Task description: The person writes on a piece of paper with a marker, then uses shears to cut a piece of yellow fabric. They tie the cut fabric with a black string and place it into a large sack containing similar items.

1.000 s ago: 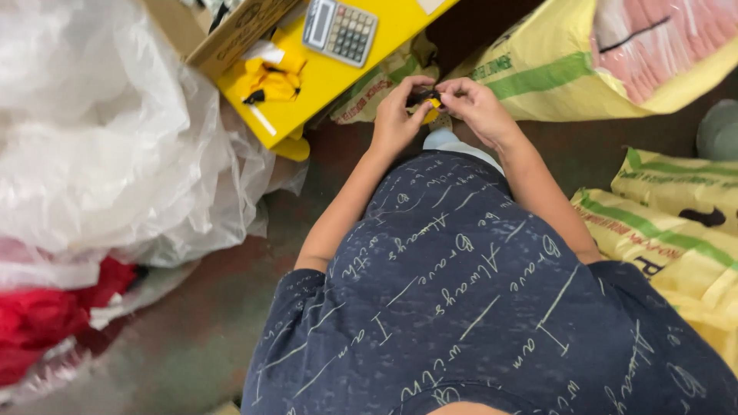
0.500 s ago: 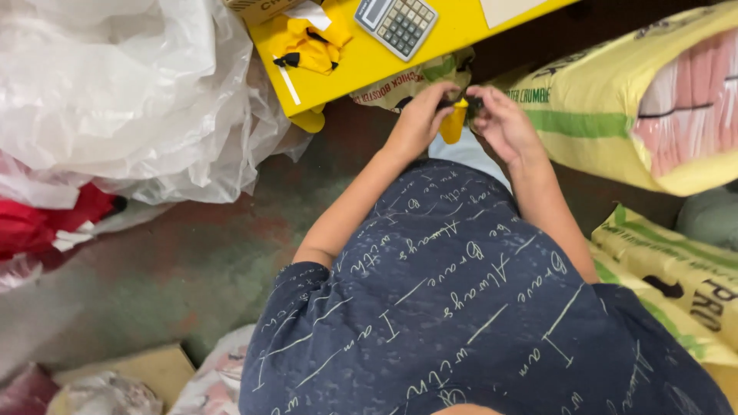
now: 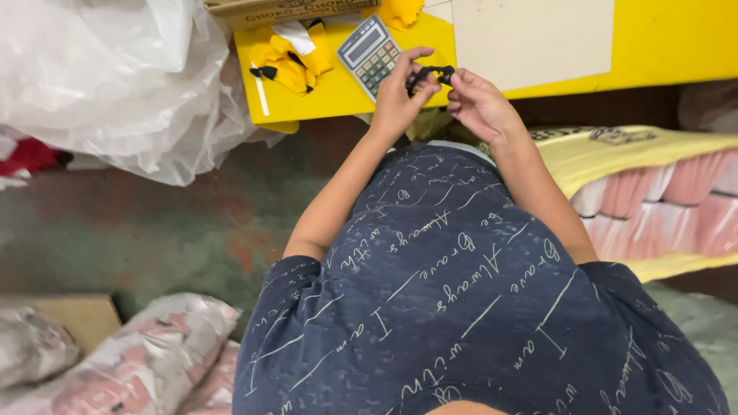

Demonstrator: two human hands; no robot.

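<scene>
Head view looks down on a person in a dark blue shirt [image 3: 477,307] with pale writing on it. Both hands are raised over the front edge of a yellow table [image 3: 669,46]. The left hand [image 3: 396,96] and the right hand [image 3: 478,104] pinch a small black strap [image 3: 432,75] between their fingertips, holding it just above the table edge. A grey calculator [image 3: 370,54] lies on the table, just beside the left hand. Yellow cloth pieces [image 3: 292,58] sit farther left on the table. A big clear plastic bag [image 3: 108,77] lies on the floor to the left, and a yellow sack [image 3: 653,192] lies to the right.
</scene>
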